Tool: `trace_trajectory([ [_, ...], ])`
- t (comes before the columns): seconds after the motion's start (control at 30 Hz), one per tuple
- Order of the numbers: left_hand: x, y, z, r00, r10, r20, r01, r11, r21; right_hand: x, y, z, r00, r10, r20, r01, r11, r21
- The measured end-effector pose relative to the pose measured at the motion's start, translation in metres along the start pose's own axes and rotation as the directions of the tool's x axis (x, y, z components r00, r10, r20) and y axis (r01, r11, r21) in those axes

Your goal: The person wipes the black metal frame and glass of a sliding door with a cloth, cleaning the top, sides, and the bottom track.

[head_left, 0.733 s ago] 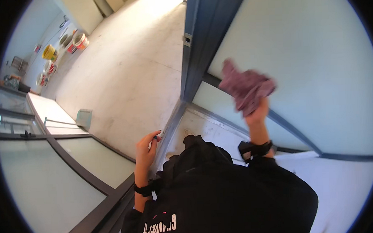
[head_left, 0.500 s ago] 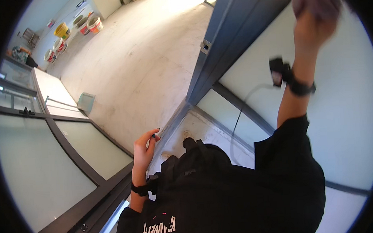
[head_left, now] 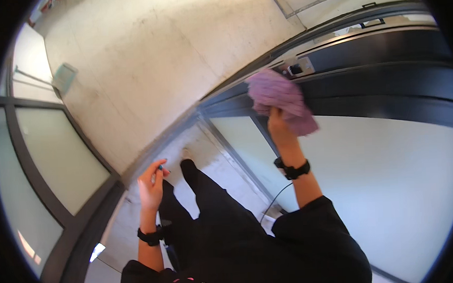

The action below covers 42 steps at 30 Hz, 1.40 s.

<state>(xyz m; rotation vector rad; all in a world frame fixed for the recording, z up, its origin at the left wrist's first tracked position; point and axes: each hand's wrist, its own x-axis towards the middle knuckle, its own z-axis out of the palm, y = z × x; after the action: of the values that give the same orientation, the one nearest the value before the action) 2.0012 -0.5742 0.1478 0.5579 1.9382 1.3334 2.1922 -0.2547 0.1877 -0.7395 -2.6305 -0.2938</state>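
My right hand (head_left: 280, 123) grips a bunched purple cloth (head_left: 281, 96). The cloth lies against the dark metal door frame (head_left: 345, 88), just left of a silver latch plate (head_left: 304, 66), and it covers part of the frame's edge. My left hand (head_left: 151, 184) hangs in mid-air at the lower left, touching no door or panel. Its fingers are loosely bent and apart, with a small blue spot at the fingertips. Dark bands with small devices circle both wrists.
Frosted glass fills the door (head_left: 380, 185) on the right. At left stand dark-framed frosted panels (head_left: 60, 154). A pale green dustpan (head_left: 64, 78) rests on the bare concrete floor (head_left: 132, 59) beyond the threshold. A thin black cable (head_left: 274, 200) hangs below my right arm.
My right hand has come down and left with the cloth, from the top right to beside the latch. The view has turned right, and the buckets have mostly left it.
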Motion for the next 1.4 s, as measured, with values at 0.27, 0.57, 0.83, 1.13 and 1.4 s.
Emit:
trace_trajectory([
  [0.27, -0.017, -0.019, 0.025, 0.998, 0.011, 0.063, -0.007, 0.998, -0.068, -0.062, -0.048, 0.112, 0.936, 0.064, 0.346, -0.184, 0.927, 0.327],
  [0.57, -0.034, -0.068, 0.072, 0.911, -0.159, 0.381, 0.295, 0.897, -0.33, -0.097, -0.121, 0.011, 0.501, -0.091, 0.861, -0.812, 0.294, 0.504],
  [0.83, -0.012, -0.092, 0.139, 0.669, 0.089, 0.738, 0.736, -0.217, -0.642, -0.109, -0.16, -0.054, 0.683, -0.281, 0.675, -0.412, 0.614, 0.673],
  [1.13, 0.032, -0.074, 0.097, 0.7, -0.477, 0.531, 0.569, -0.077, -0.819, -0.131, -0.123, 0.02, 0.584, 0.17, 0.794, -0.804, 0.257, 0.536],
  [1.4, -0.019, -0.283, -0.065, 0.674, -0.721, 0.157, 0.698, 0.553, -0.455, -0.216, -0.136, 0.118, 0.355, -0.179, 0.917, -0.529, 0.771, 0.355],
])
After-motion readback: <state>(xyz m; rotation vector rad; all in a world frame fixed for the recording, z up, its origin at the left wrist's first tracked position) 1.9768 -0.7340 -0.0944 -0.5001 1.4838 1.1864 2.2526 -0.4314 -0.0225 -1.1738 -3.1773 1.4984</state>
